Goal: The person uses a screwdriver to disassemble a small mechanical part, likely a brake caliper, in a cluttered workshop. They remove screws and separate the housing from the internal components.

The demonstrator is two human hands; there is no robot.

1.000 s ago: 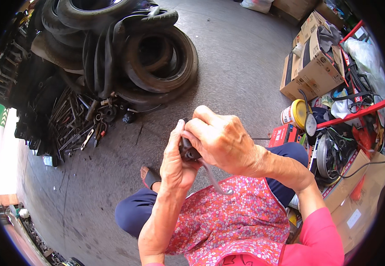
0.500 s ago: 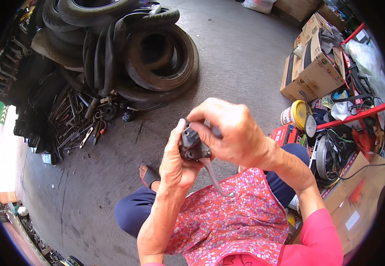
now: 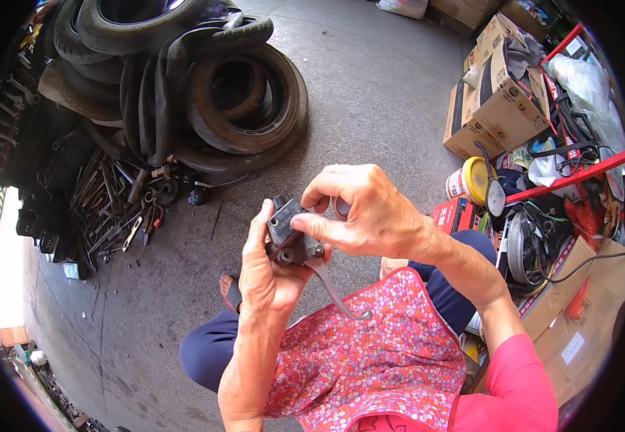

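My left hand is wrapped round a motorcycle brake master cylinder, holding it up in front of my lap. The cylinder has a dark, boxy reservoir, and its grey metal brake lever hangs down toward the apron. My right hand is closed over the reservoir's right side, with the thumb on its top face and the index finger curled. A dark, rounded thing shows between those fingers, mostly hidden, so its kind is unclear.
Old tyres are piled at the far left, beside scattered hand tools. To the right stand a cardboard box, a yellow-lidded bucket, a red box and a red metal rack. A floral apron covers my lap.
Both hands and the cylinder have shifted slightly left in view. My right thumb has moved onto the reservoir's top, and more of that top face now shows.
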